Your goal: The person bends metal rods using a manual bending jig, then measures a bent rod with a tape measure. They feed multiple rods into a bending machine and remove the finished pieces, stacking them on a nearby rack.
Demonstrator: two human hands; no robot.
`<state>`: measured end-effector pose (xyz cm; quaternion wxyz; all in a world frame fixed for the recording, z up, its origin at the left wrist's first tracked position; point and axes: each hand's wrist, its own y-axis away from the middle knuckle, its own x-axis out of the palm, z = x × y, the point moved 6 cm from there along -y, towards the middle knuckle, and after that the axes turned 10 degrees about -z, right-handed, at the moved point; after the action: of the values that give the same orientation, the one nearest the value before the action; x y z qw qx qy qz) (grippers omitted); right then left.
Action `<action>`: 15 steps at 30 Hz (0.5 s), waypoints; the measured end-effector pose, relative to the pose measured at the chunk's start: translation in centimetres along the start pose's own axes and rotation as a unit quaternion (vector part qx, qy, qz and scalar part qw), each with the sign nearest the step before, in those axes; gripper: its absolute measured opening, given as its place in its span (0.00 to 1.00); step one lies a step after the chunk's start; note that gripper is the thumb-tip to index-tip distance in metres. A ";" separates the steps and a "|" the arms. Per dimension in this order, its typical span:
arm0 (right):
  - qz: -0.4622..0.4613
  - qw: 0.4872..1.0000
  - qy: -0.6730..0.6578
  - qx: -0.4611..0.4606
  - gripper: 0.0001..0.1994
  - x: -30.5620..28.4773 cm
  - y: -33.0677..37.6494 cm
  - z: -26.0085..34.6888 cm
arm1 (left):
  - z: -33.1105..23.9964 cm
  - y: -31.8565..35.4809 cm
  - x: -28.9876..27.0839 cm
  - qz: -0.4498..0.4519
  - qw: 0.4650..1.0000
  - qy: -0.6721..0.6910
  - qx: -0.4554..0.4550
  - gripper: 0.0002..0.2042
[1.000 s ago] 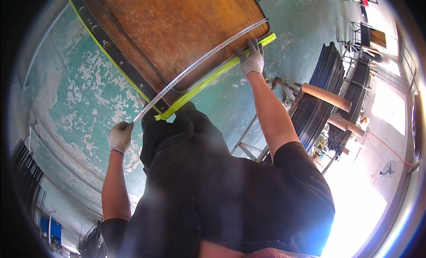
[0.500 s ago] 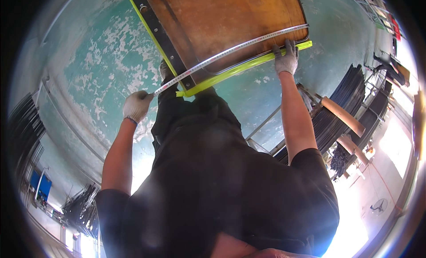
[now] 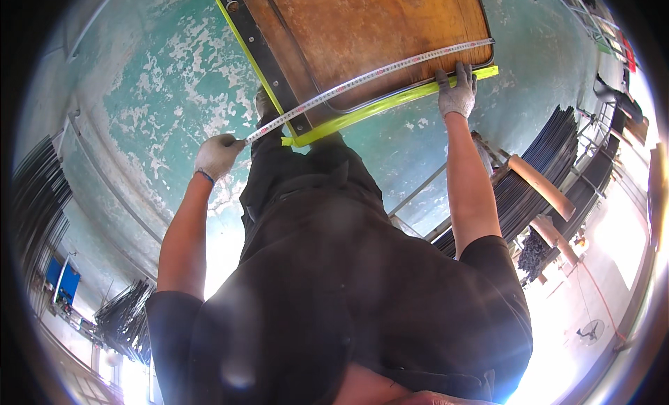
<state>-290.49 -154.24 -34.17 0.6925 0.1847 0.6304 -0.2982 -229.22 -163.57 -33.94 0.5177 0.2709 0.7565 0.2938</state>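
A brown wooden board (image 3: 376, 28) with a dark metal frame and a yellow-green edge strip (image 3: 390, 102) lies on the worn green floor ahead of me. A white tape measure (image 3: 362, 77) stretches across it from lower left to upper right. My left hand (image 3: 217, 156), in a white glove, pinches the tape's near end just off the board's corner. My right hand (image 3: 456, 91), in a grey glove, lies flat with fingers spread on the yellow-green edge, fingertips just under the tape. My black shirt hides the floor below.
The green floor (image 3: 153, 91) has flaking paint. Bundles of dark metal rods (image 3: 550, 161) lie at the right, with wooden handles (image 3: 540, 187) across them. More rods (image 3: 35, 196) lie at the left, with a blue object (image 3: 61, 279) below them and a fan (image 3: 592, 332) at lower right.
The view has swung, so the board and both hands sit further up and right in the picture. The tape stays stretched between the same ends, and my right hand stays on the edge.
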 end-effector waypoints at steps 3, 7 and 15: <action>-0.001 1.000 -0.003 -0.001 0.37 -0.1 -0.2 0.1 | 0.5 -0.6 0.4 0.020 1.000 0.005 0.002 0.22; -0.005 1.000 -0.016 0.005 0.38 0.0 -0.3 0.0 | 1.0 -1.0 0.6 0.021 1.000 0.014 0.004 0.21; -0.003 0.988 0.101 -0.120 0.38 -0.2 -0.3 1.3 | 2.8 -1.5 1.3 -0.010 0.999 0.012 0.032 0.22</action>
<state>-289.75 -155.27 -33.75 0.6413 0.1280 0.7289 -0.2024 -227.18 -163.23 -36.59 0.5027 0.2766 0.7742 0.2674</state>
